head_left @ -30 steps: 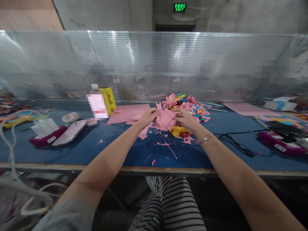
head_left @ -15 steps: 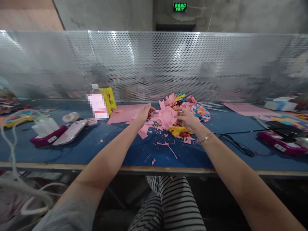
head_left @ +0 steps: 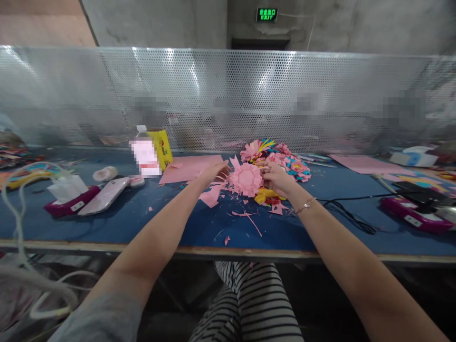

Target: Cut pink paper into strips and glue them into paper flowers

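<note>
Since 0.5 s ago: pink paper flower (head_left: 246,178) sits slightly lower and flatter, and left hand (head_left: 213,173) has loosened its fingers from the flower's left edge. Head view, 1 view only. Grip: right hand (head_left: 276,177) pinches the flower's right rim between thumb and fingertips; a thin bracelet shows on that wrist. Fingers of the left hand are spread, tips just beside the left petals; contact cannot be told. Flower is held just above the blue table (head_left: 107,223), over pink scraps (head_left: 245,214), in front of a pile of finished flowers (head_left: 285,161). Containers: yellow carton (head_left: 161,147) upright at the back, contents not visible; bottle (head_left: 144,154) beside it, label blurred out; magenta tray (head_left: 69,203) at left holds crumpled white paper (head_left: 66,186); 2nd magenta tray (head_left: 415,217) at right carries a dark object, hard to make out. Pink sheet (head_left: 190,167) lies beyond the left hand. Figures behind the mesh screen (head_left: 228,90) are blurred. Both forearms are cut off at the bottom edge.
</note>
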`<state>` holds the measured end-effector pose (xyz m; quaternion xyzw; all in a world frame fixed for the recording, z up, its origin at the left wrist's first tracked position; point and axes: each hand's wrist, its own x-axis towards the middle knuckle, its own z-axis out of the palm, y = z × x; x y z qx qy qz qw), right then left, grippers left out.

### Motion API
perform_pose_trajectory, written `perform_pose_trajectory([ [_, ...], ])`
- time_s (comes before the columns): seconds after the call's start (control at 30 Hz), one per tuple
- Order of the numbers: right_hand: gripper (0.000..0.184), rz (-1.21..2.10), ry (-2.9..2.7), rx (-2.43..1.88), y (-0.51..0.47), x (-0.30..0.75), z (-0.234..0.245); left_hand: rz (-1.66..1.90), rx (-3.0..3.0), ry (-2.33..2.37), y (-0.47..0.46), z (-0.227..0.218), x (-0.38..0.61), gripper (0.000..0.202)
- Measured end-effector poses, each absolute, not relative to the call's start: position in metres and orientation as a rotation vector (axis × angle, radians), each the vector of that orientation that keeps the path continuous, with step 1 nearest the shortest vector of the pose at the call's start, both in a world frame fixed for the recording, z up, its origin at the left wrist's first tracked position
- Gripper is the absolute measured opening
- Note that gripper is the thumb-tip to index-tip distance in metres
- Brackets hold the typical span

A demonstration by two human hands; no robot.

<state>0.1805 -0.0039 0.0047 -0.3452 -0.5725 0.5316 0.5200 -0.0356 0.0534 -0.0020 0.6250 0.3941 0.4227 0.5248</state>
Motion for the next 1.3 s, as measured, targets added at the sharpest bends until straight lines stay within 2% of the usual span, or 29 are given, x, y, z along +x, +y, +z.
perform_pose_trajectory([
  [0.1, 0.044, 1.269, -1.358, -0.830, -0.002, 0.181, 0.004, 0.890, 1.449, 0.881, 0.048, -0.004, -0.025, 0.031],
  [0.2, 0.043, 1.254, -1.352, -0.841, -0.001, 0.181, 0.004, 0.979, 1.448, 0.881, 0.045, -0.003, -0.020, 0.032],
  [0.47, 0.045, 1.267, -1.357, -0.852, -0.004, 0.183, 0.005, 0.999, 1.468, 0.700, 0.048, -0.001, -0.031, 0.018],
  [0.67, 0.044, 1.259, -1.346, -0.860, -0.001, 0.184, 0.005, 0.820, 1.502, 0.707, 0.038, 0.006, -0.034, 0.013],
  [1.3, 0.045, 1.271, -1.363, -0.842, 0.001, 0.185, 0.004, 0.890, 1.320, 0.832, 0.040, 0.007, -0.036, 0.021],
])
